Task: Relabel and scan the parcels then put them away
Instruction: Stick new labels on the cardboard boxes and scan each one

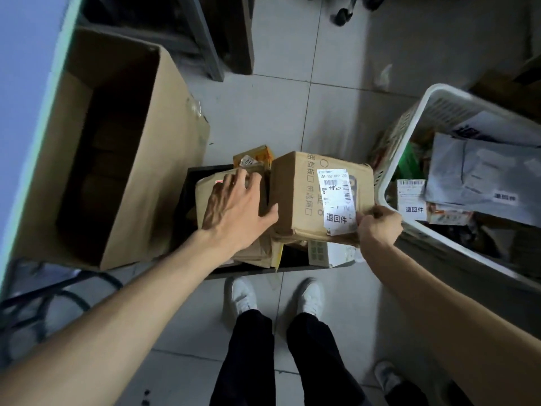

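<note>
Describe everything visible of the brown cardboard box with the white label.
The brown cardboard box is worn, with dented corners and black printed characters and checkboxes on top. It lies slightly tilted on a pile of parcels in a dark crate. Its white label, with a barcode and bold characters, has a creased, lifted lower edge, which the right hand pinches at the near corner. The thumb of the left hand is by the box's left side.

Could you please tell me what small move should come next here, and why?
Probably smooth the white label flat onto the cardboard box: the right hand pinches its lower corner, which looks lifted, while the left hand rests open on the neighbouring parcel.
</note>
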`<state>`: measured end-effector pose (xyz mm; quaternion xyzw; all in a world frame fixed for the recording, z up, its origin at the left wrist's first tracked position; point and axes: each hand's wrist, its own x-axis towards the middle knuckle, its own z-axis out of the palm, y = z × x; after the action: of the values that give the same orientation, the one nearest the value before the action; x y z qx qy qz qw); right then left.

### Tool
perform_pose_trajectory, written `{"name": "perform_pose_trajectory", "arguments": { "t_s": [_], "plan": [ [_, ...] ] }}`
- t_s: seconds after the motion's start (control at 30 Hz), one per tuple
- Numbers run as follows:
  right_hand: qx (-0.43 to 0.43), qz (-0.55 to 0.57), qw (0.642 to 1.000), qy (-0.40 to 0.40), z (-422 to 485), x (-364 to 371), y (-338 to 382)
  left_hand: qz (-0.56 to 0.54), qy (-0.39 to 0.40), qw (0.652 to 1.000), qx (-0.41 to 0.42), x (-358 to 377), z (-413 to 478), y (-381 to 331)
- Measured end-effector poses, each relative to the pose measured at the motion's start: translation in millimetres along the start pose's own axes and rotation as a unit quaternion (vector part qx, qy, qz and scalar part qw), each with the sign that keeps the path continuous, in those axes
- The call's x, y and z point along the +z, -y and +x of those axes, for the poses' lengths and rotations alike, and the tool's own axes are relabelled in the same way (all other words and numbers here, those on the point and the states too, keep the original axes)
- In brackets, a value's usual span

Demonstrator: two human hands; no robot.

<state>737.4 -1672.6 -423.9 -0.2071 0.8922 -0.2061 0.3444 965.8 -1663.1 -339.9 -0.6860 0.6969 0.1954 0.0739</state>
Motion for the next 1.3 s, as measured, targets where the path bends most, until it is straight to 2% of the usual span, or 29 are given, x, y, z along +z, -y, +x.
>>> {"name": "perform_pose_trajectory", "arguments": {
  "t_s": [0.3, 0.5, 0.8, 1.1, 1.2, 1.3],
  "plan": [
    [-0.043, -0.041, 0.998, -0.014, 8, 0, 6, -0.003, 0.002, 1.0, 0.001, -13, 2, 0],
    [-0.134, -0.095, 0.985, 0.051, 1, 2, 4, -0.005, -0.001, 1.0, 0.008, -10, 2, -11],
    [-0.138, -0.1, 0.978, 0.117, 9, -12, 5, -0.011, 0.019, 1.0, 0.007, -1, -3, -31],
    [-0.192, -0.152, 0.963, 0.116, 9, -25, 6, -0.003, 0.018, 1.0, -0.001, -5, -1, -36],
    [-0.268, -0.221, 0.932, 0.103, -2, -38, 15, 0.015, 0.008, 1.0, 0.002, -13, -1, -35],
    [-0.419, -0.302, 0.847, 0.131, -31, -50, 49, 0.039, 0.009, 0.999, 0.0, -33, -4, -29]
  ]
}}
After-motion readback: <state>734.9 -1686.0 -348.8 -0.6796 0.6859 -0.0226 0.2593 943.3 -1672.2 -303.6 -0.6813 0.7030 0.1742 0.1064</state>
